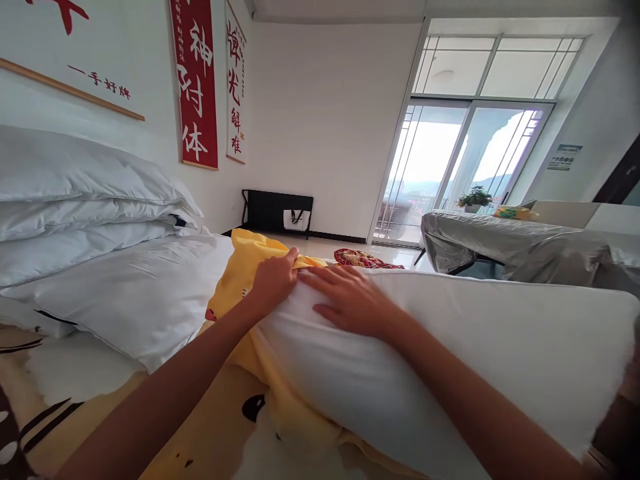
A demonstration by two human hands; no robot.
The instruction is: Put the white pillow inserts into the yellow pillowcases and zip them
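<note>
Yellow pillowcase (237,263) here, bunched around the left end of a fat white pillow (460,327), with the left hand's (273,281) fingers pinched on its edge. Right hand (353,300) lies on the pillow just beside, a bit blurry, fingers stretched out and slightly apart. Everything's on a cartoon-print sheet (55,373), more pillows (85,167) stacked left. Beyond: red scroll (197,93), glass door (475,147), and a plastic-covered surface (490,233) near a pot (471,209) with a leafy plant (475,196) in it.

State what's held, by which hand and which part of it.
Left hand: yellow cover, by its edge at the top of the white pillow. Right hand: laid on the pillow, apparently not gripping.
</note>
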